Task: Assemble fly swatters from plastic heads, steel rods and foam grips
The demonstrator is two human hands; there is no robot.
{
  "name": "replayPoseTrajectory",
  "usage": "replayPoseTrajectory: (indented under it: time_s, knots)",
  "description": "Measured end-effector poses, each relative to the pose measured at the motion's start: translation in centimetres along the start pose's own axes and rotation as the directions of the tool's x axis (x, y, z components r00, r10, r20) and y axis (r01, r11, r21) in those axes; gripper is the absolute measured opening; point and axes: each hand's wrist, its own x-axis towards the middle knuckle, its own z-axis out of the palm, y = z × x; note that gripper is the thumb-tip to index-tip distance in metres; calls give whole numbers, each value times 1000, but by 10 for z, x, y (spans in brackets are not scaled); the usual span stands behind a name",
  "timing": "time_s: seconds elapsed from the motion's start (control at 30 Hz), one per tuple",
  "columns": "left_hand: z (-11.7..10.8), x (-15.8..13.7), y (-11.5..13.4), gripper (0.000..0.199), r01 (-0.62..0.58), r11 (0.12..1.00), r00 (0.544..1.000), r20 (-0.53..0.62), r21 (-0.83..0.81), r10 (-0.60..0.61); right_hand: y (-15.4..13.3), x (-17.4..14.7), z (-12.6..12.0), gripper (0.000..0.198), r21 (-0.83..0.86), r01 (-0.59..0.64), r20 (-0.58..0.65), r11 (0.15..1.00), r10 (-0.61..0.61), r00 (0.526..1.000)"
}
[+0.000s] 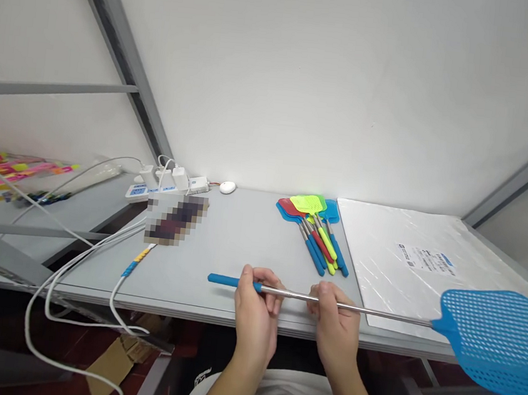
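A blue fly swatter (393, 315) with an extended metal telescopic rod lies across both my hands above the front of the table. My left hand (258, 307) is closed around the place where the blue handle meets the rod. Further along, my right hand (334, 321) pinches the metal rod near its middle. The blue perforated head reaches out to the right, past the table's front edge. Behind my hands rests a pile of shorter fly swatters (319, 238) in blue, red and yellow-green, their handles toward me.
A white plastic-wrapped package (380, 260) with a label lies at the right. On the left stand a power strip (139, 192) with chargers, a blurred-out object (177, 220), white cables (54, 282) and a small white oval device (227, 187). Grey metal frame bars (133, 52) flank the table.
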Motion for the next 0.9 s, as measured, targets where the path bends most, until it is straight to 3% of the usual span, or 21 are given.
replayPoseTrajectory:
  time_s: [0.13, 0.4, 0.6, 0.77, 0.9]
  knots:
    - [-2, -2, 1, 46, -73, 994, 997, -30, 84, 76, 7, 2, -4, 45, 46, -24, 32, 999, 22, 999]
    - [-12, 11, 18, 41, -156, 987, 986, -48, 28, 157, -5, 15, -20, 47, 401, 1, -147, 916, 63, 987]
    - [-24, 27, 33, 40, -226, 974, 974, -24, 29, 227, -8, 24, -30, 43, 455, 73, -256, 887, 52, 965]
    - [-28, 32, 39, 41, -229, 973, 973, -14, 8, 229, -3, 26, -32, 38, 353, 110, -410, 929, 48, 911]
    - [-27, 32, 38, 41, -206, 978, 977, -53, -27, 204, -4, 25, -27, 39, 367, 71, -405, 928, 90, 910]
